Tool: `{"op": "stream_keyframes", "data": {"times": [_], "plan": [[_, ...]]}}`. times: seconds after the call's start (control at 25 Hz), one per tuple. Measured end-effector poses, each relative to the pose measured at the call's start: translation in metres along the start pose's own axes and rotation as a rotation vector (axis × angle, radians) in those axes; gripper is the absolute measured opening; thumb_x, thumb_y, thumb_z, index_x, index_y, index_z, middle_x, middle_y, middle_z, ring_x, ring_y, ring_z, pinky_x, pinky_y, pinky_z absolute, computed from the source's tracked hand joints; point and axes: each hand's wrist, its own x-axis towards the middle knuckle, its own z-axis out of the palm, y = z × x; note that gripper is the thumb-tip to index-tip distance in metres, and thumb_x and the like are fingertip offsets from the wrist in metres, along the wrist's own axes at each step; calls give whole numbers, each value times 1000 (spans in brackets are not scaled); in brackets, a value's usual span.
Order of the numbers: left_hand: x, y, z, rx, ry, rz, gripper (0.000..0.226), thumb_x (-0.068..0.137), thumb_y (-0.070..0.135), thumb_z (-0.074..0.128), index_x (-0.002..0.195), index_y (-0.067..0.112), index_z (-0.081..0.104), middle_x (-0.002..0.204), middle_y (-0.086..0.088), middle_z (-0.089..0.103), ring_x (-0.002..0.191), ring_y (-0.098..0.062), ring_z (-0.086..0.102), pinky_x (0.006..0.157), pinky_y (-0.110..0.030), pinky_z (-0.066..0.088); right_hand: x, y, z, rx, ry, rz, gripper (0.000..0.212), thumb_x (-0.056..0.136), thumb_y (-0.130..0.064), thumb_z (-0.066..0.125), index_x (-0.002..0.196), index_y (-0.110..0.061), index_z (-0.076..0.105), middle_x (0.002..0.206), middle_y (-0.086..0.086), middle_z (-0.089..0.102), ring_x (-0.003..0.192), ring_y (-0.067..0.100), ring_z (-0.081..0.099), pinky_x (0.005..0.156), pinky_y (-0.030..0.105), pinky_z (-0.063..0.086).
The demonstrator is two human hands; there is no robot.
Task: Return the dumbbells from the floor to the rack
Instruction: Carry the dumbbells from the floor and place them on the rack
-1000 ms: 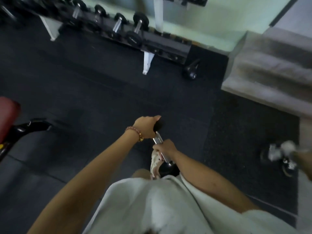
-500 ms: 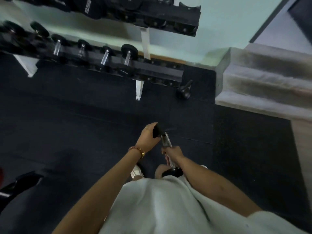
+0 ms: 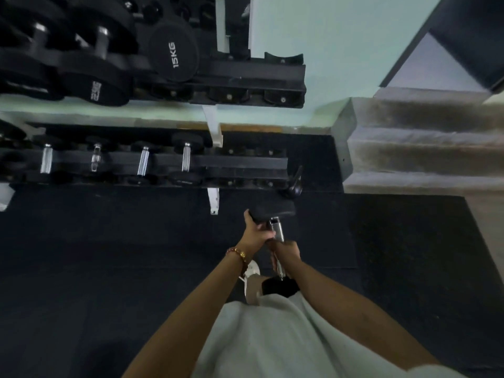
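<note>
Walking the dumbbell (image 3: 273, 210) closer, left hand (image 3: 255, 231) clasping its far end, right hand (image 3: 285, 251) wrapped round the handle (image 3: 277, 231), I now stand before the free right end of the rack (image 3: 245, 162).

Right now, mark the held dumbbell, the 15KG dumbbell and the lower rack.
held dumbbell (image 3: 277, 230): head view, exposed chrome handle.
15KG dumbbell (image 3: 174, 54): head view, labelled end face.
lower rack (image 3: 245, 162): head view, bare right rail.
</note>
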Motion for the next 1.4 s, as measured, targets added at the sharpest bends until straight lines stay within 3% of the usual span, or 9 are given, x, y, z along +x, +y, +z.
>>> {"op": "stream_keyframes", "data": {"times": [0.36,0.52,0.72,0.84,0.96,1.04,1.12,1.24,1.4], "plan": [[117,127,-82,173,-149,-1,64,78,-15,52,134,-1,23,98,-8,51,93,-19,55,71,-24,49,73,-149,62,110,53,59,21,69,-6,60,51,-7,51,36,3,42,28,16,35,36,20,31],[150,164,-115,95,-185,-21,63,83,-22,44,129,18,30,98,-5,57,93,-19,58,78,-25,49,92,-199,93,154,140,57,18,67,-6,60,51,-5,51,35,5,43,29,17,38,38,22,33],[184,140,-146,224,-175,-187,36,80,0,63,113,-8,52,103,-18,67,78,-12,59,76,-25,50,125,-226,104,106,134,120,17,71,-4,59,55,-2,52,40,8,43,31,17,37,38,19,33],[199,124,-153,241,-120,-344,32,73,24,69,95,3,59,80,-2,60,73,-10,53,66,-17,43,155,-224,109,-39,127,176,11,62,-11,61,61,-1,57,48,10,50,38,22,44,45,28,40],[221,86,-162,-7,27,-514,91,47,45,77,121,-3,54,114,-10,63,100,-20,61,87,-29,49,186,-230,120,-128,86,189,13,59,-13,62,57,-2,55,44,7,48,39,23,44,49,30,40],[230,64,-158,-225,121,-628,101,54,43,82,135,-1,41,120,-13,59,97,-24,64,74,-32,53,209,-237,129,-141,56,184,14,64,-9,61,55,-3,52,40,5,45,36,21,41,47,28,39],[236,51,-146,-500,137,-720,87,60,29,83,135,2,46,100,-20,61,70,-25,65,56,-30,52,237,-245,142,-146,32,151,20,68,-6,61,52,-6,50,38,4,44,35,20,40,44,25,37],[260,32,-134,-924,164,-727,38,79,17,70,110,-3,60,100,-23,63,84,-34,62,69,-41,54,284,-239,169,-88,0,119,22,70,-4,59,50,-7,49,40,6,44,35,19,38,43,24,36],[312,10,-147,-914,211,-646,19,89,17,59,94,-2,62,94,-21,64,86,-34,62,58,-37,54,342,-221,203,-14,40,152,15,67,-1,58,54,-3,53,40,8,45,36,19,40,45,25,40]]}}
